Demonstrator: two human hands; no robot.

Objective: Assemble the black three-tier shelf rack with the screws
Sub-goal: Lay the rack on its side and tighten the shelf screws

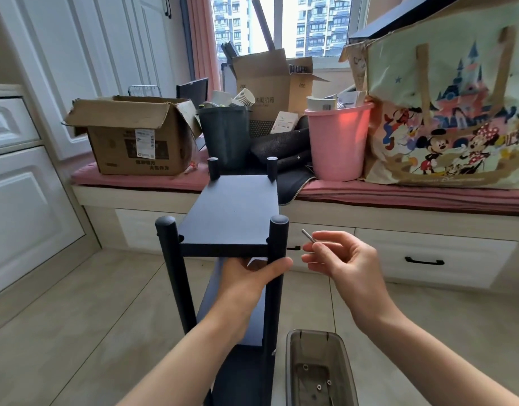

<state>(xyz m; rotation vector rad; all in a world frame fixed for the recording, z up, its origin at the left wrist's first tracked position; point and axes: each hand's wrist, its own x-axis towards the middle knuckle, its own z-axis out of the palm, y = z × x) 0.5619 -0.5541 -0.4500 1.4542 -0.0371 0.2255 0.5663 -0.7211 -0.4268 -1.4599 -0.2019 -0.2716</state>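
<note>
Shelf rack (pixel 231 218): black, standing upright on the tiled floor in front of the window seat, top tier in place between four round posts, lower tiers visible underneath.
Left hand (pixel 249 276): wrapped around the near right post (pixel 277 259) just under the top tier, steadying it.
Right hand (pixel 337 259): pinching a small silvery metal piece (pixel 308 236) beside that post; probably a hex key, but too small to call for sure.
Screw tray (pixel 318 370): smoky plastic bin on the floor by the rack's foot, a few bits of hardware left in it.
Stage: looks close to done, likely tightening at the top corner.
Risk: key slipping out of the fingertips and dropping, or rack tipping if the left grip loosens while torque goes in.
</note>
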